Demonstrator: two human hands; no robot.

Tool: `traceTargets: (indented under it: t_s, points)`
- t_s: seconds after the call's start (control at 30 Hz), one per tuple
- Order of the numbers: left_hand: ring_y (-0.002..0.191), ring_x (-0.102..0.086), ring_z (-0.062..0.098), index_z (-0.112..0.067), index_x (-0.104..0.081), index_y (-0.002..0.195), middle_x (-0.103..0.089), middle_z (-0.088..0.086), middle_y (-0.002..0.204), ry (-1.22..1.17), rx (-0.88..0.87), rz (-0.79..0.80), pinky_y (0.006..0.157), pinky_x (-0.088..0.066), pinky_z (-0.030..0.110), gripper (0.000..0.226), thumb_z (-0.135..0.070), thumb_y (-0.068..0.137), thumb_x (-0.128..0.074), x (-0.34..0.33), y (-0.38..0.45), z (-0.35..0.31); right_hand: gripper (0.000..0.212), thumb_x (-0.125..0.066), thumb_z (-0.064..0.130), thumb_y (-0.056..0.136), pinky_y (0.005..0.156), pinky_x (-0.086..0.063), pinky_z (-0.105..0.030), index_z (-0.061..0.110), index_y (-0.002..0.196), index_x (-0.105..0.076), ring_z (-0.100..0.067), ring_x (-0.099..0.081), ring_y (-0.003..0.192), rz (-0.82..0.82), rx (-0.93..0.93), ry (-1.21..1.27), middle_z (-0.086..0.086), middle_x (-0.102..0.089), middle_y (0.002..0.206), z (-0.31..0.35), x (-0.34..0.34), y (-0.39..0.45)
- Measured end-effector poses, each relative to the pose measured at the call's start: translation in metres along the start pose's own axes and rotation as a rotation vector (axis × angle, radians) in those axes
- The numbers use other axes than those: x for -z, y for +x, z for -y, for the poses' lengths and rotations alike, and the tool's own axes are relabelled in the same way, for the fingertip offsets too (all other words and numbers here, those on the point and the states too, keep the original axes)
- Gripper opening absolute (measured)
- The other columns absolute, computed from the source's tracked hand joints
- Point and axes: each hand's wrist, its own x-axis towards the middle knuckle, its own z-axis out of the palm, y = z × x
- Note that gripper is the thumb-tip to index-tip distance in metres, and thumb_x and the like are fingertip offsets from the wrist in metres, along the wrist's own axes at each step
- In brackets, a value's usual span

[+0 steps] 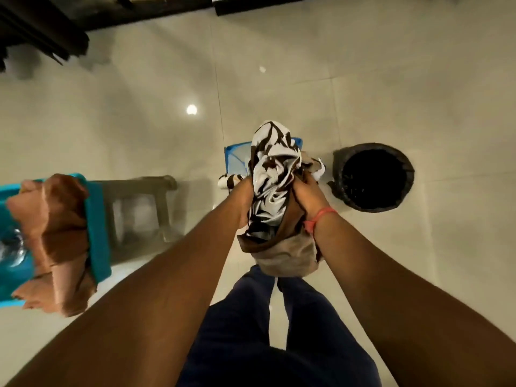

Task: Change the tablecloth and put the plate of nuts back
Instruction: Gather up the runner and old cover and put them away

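Observation:
A bunched tablecloth (272, 174), white with dark brown markings and a plain brown-grey underside, hangs between my two hands above the floor. My left hand (243, 197) grips its left side. My right hand (310, 197), with a red band on the wrist, grips its right side. Directly beyond the bundle stands a blue basket (236, 157), mostly hidden by the cloth. On the left, an orange-brown cloth (60, 238) drapes over the rim of a teal tub (97, 236). No table and no plate of nuts is in view.
A round black bin (375, 177) stands open on the floor to the right of the basket. A grey stool (139, 191) stands beside the teal tub. Dark furniture (42, 32) lines the far edge. The glossy tiled floor (391, 79) stretches between them.

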Motion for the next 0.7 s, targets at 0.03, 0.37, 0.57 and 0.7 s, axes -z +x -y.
traceTargets:
  t_s: [0.03,0.37,0.57,0.7]
  points:
    - [0.106,-0.068,0.026,-0.016,-0.067,0.123,-0.073,0.011,0.111,-0.011,0.018,-0.024,0.097,-0.053,0.037,0.044,-0.049,0.098,-0.051,0.006,0.012,0.0,0.068,-0.069,0.052,0.08,0.106,-0.045,-0.044,0.029,0.141,-0.05,-0.025,-0.061,0.116,-0.013,-0.032,0.003,-0.003,-0.064,0.129,-0.006,-0.006,0.017]
    - [0.099,-0.059,0.013,-0.016,-0.063,0.123,-0.065,-0.002,0.117,0.337,0.005,-0.172,0.083,-0.037,0.028,0.042,-0.048,0.098,-0.052,0.047,0.073,0.013,0.037,-0.049,0.032,0.099,0.082,-0.037,-0.023,0.01,0.128,-0.058,-0.025,-0.057,0.109,-0.141,-0.086,-0.315,-0.01,-0.062,0.12,-0.028,-0.031,0.067]
    - [0.128,-0.047,0.023,-0.017,-0.055,0.134,-0.054,0.004,0.139,0.52,0.002,-0.12,0.096,-0.033,0.035,0.052,-0.053,0.096,-0.051,0.047,0.061,0.017,0.03,-0.049,0.027,0.098,0.097,-0.044,-0.032,0.009,0.118,-0.062,-0.028,-0.058,0.108,-0.142,-0.066,-0.377,-0.008,-0.063,0.115,-0.026,-0.036,0.046]
    - [0.126,-0.049,0.025,-0.018,-0.053,0.138,-0.051,0.006,0.144,0.6,-0.043,-0.076,0.101,-0.038,0.037,0.053,-0.049,0.095,-0.054,0.044,0.035,0.019,0.036,-0.047,0.029,0.099,0.084,-0.035,-0.025,0.009,0.127,-0.057,-0.024,-0.055,0.107,-0.108,-0.066,-0.425,-0.009,-0.059,0.125,-0.023,-0.033,0.016]
